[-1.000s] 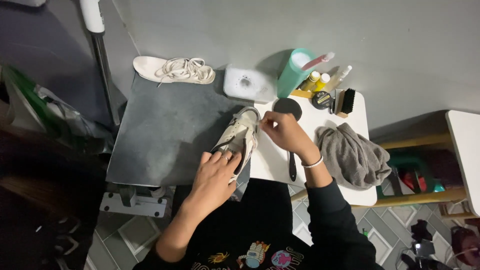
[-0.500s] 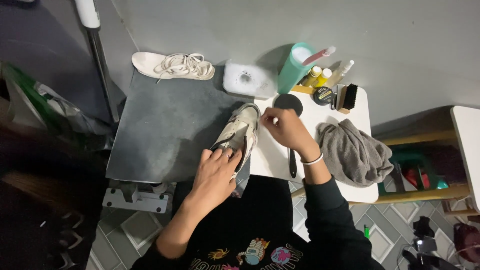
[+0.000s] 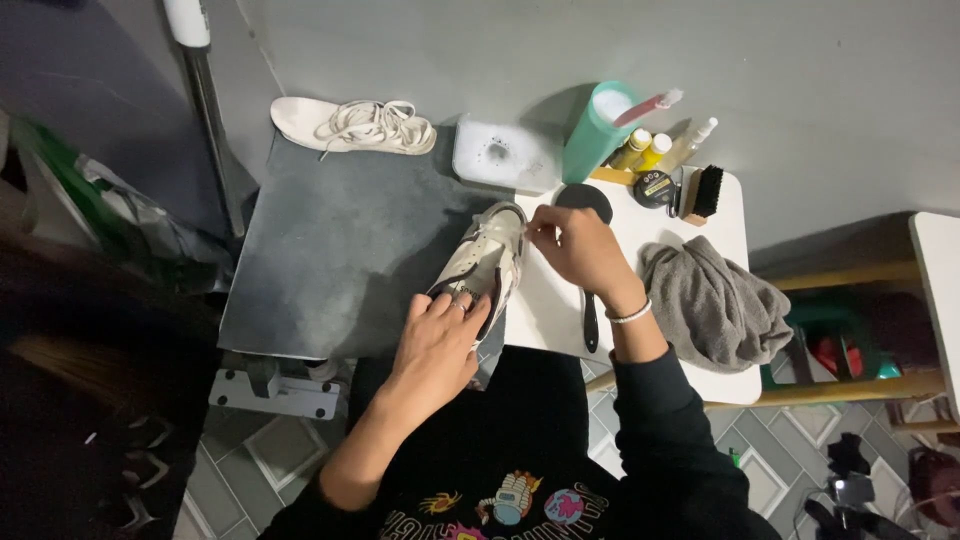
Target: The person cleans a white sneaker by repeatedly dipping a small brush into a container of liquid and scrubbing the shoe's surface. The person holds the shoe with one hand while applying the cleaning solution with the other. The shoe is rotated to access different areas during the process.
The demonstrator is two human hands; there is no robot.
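Sneaker (image 3: pixel 482 262), pale with dark collar, lay across the seam between the grey mat (image 3: pixel 330 260) and the white table (image 3: pixel 640 250), toe pointing away from the person. Left hand (image 3: pixel 440 345) rested over the heel and collar, fingers (image 3: pixel 452 303) spread and pressed on the shoe, pinning it. Right hand (image 3: pixel 580 250) sat at the toe end, fingertips (image 3: pixel 537 224) pinched together just at the upper's edge; whether they gripped a small item or the shoe's material could not be told.

Judgement: the work at the toe went best with the heel held firmly down so the shoe did not swivel, and with small, light strokes from the pinched fingertips.

Nearby: grey cloth (image 3: pixel 712 300), brush (image 3: pixel 705 192), round dark tin (image 3: pixel 583 200), teal cup (image 3: pixel 597 130), insole with laces (image 3: pixel 350 125).
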